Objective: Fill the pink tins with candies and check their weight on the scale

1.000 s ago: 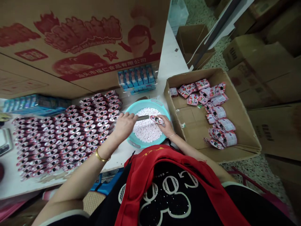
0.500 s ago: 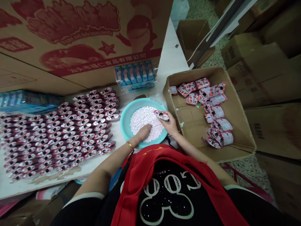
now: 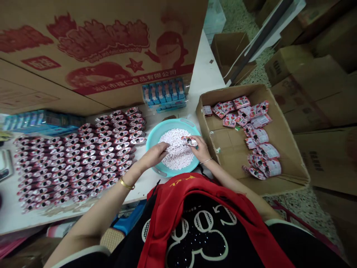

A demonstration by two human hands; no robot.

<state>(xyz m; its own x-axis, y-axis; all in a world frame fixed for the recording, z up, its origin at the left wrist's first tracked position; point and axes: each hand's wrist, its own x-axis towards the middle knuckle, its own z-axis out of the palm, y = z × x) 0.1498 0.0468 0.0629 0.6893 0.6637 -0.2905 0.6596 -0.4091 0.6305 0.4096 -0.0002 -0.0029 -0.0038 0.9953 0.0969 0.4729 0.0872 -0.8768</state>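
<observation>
My right hand [image 3: 201, 150] is closed round a small printed candy pack [image 3: 189, 141] over the right side of a turquoise basin [image 3: 150, 139]. The pack's oval end, with a dark round opening, faces up. Small pale pink candies [image 3: 178, 149] fill the middle of the basin. Over the basin's left rim, my left hand [image 3: 156, 154] has its fingers drawn together; whatever may be between them is hidden. Standing in rows to the left are many similar packs [image 3: 89, 160], oval ends upward.
An open carton [image 3: 228, 149] holding red and white packs [image 3: 260, 136] stands to the right. Behind the basin sit blue boxes in clear wrap [image 3: 164, 93]. A large printed carton [image 3: 111, 52] walls off the back. More blue boxes [image 3: 41, 122] lie at the left.
My left hand has come up out of the candies and moved left to the basin's rim. The right hand still holds the pack over the basin. The whole view has shifted slightly.
</observation>
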